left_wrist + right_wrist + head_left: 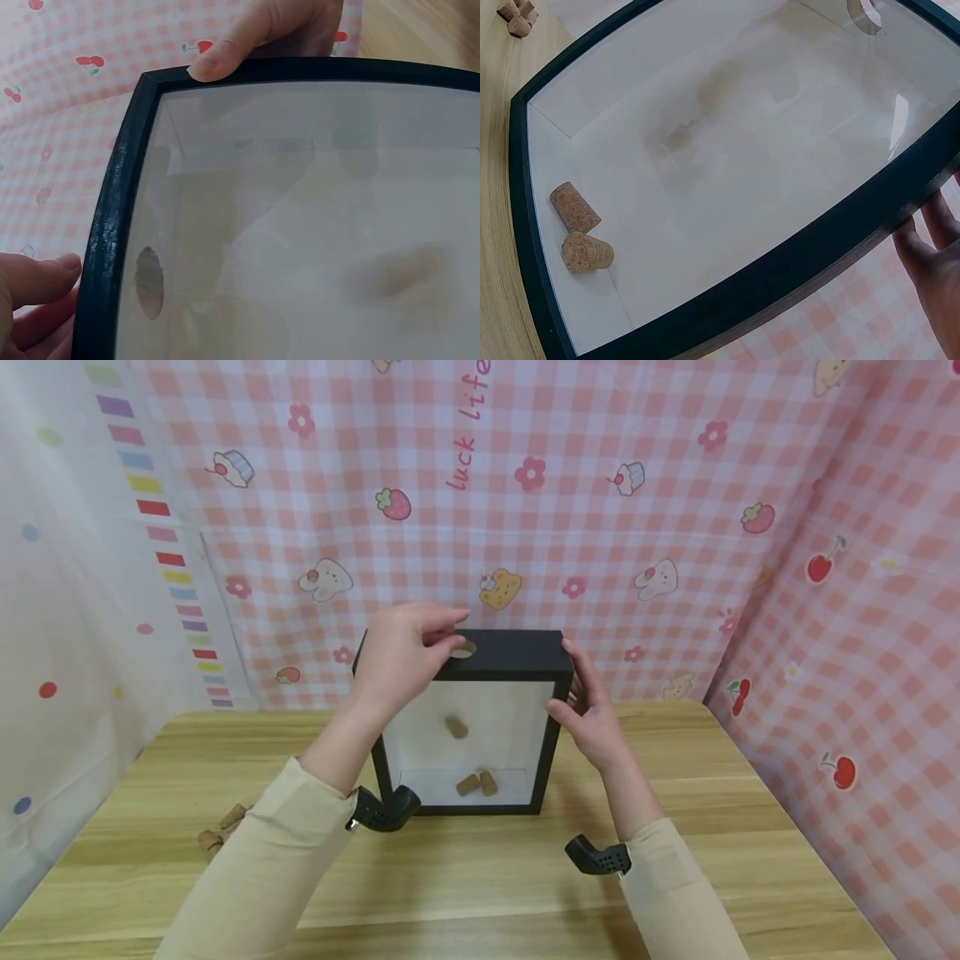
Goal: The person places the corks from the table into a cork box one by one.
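Observation:
A black-framed box (510, 653) with a clear front stands upright on the table. My left hand (405, 647) is over its top beside the round hole (464, 650), thumb and fingers apart, holding nothing visible. My right hand (592, 714) grips the box's right side, its thumb (214, 61) on the front edge. Inside, one cork (457, 726) is in mid-air, blurred in the left wrist view. Two more corks, one (574, 207) touching the other (587, 253), lie at the bottom.
Several loose corks (231, 816) lie on the wooden table (465, 893) at the left, partly behind the left sleeve. A pink checked cloth (450, 552) hangs behind the box, with more patterned cloth at both sides.

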Demonstrator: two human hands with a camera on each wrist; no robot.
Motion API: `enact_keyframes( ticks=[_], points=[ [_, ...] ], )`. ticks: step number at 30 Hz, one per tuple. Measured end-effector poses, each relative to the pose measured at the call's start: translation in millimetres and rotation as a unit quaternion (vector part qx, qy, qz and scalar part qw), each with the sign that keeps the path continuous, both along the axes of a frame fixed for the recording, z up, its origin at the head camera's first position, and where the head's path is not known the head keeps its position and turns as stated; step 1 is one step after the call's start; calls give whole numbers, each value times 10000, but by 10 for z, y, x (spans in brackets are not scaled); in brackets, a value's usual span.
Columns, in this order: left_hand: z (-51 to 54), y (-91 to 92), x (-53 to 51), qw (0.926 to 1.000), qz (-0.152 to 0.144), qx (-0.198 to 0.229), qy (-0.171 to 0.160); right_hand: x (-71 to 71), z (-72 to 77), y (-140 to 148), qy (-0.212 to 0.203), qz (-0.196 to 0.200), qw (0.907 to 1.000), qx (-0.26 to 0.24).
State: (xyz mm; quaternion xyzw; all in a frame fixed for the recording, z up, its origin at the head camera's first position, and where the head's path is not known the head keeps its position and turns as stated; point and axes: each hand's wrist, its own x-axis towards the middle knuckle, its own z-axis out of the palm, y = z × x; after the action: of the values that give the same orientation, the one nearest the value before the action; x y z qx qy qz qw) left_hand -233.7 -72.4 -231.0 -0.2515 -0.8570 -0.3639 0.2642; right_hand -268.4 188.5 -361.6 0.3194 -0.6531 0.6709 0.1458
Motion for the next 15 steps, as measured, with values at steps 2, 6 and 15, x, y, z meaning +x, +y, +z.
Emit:
enact_keyframes(
  ticks=[2, 6, 15],
  points=[
    [-6, -22, 19, 9999, -89, 76, -44, 1, -2, -2, -5, -3, 10000, 4],
    [-8, -78, 83, 9992, -228, 305, -132, 0, -7, -7, -7, -2, 10000, -1],
    [0, -257, 264, 9961, -398, 587, -531, 5, -6, -10, 41, -12, 10000, -56]
  ],
)
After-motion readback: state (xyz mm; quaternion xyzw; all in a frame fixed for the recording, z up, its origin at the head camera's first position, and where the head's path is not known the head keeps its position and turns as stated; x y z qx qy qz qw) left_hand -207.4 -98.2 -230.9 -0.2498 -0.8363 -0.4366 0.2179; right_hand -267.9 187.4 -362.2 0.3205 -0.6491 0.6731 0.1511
